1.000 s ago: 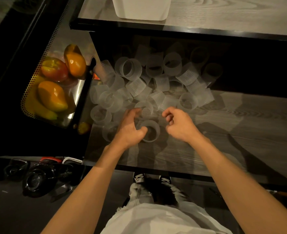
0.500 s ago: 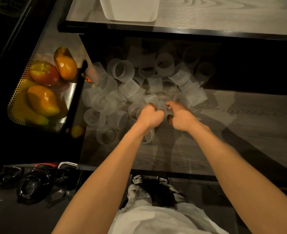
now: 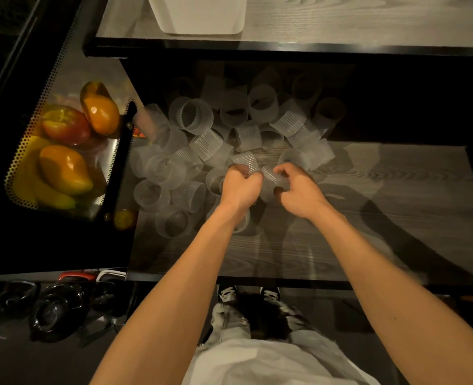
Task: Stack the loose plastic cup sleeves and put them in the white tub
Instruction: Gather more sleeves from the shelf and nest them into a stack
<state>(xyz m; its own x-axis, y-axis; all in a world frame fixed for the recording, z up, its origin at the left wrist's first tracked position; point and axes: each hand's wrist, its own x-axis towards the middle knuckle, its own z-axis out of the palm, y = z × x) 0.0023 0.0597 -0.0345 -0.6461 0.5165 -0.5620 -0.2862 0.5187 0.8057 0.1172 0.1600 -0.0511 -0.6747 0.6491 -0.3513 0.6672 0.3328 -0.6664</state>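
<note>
Right hand [image 3: 299, 190], now on sideways sleeve [image 3: 270, 179]

Off the grey table's [image 3: 396, 207] left edge: perforated metal tray [image 3: 17, 173] with a mango [image 3: 102, 113] at its far right corner, an apple [image 3: 65, 125] beside, a second mango [image 3: 64, 169] mid-tray, a banana [image 3: 46, 194] along its left edge. Small yellow fruit [image 3: 124, 218] outside its near right corner. Kettlebells [image 3: 54, 309] on the floor.

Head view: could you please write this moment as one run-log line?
left hand: grips sleeve | right hand: grips second sleeve | loose sleeves: piled on table | white tub: on shelf beyond
</note>
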